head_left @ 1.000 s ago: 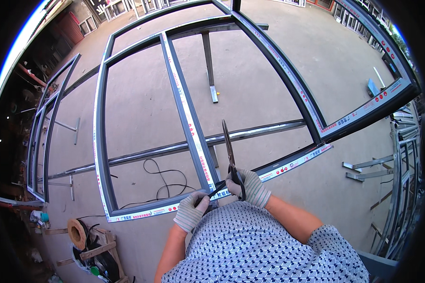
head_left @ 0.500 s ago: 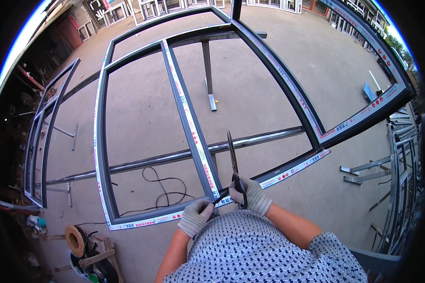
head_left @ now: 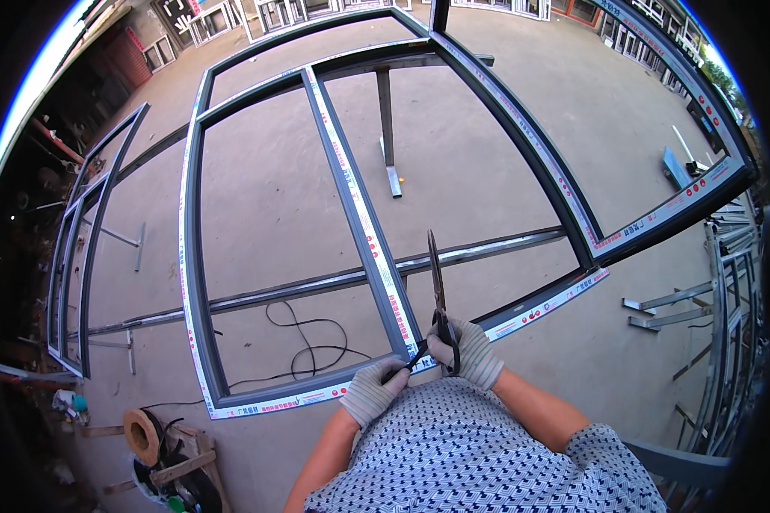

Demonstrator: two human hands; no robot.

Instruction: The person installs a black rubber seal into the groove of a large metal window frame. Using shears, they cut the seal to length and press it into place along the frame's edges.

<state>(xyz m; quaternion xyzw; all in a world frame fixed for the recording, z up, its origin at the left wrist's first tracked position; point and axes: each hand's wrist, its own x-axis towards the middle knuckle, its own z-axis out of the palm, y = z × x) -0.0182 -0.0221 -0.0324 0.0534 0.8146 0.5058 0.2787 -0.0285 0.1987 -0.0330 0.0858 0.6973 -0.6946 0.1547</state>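
Observation:
My right hand (head_left: 472,354), in a striped knit glove, is closed round the black handles of a pair of scissors (head_left: 437,278). Their long blades point away from me and look closed or nearly so. My gloved left hand (head_left: 373,393) pinches a thin black strip (head_left: 417,355), seemingly a rubber seal, whose visible end reaches toward the scissor handles. Both hands are over the near edge of a large dark grey window frame (head_left: 186,248) covered with printed white film. A bar (head_left: 359,218) divides its main opening, meeting the near edge close to my hands.
A crossbeam (head_left: 479,248) runs beneath the frame. A second framed section (head_left: 672,205) extends at right. Black cord (head_left: 321,321) loops across the floor and a spool (head_left: 143,434) stands lower left. Another frame (head_left: 103,205) is at left; metal profiles (head_left: 727,316) lie at right.
The view has shifted slightly, so the frame and both hands appear a little farther right. My grip on the scissors and the black strip stays the same.

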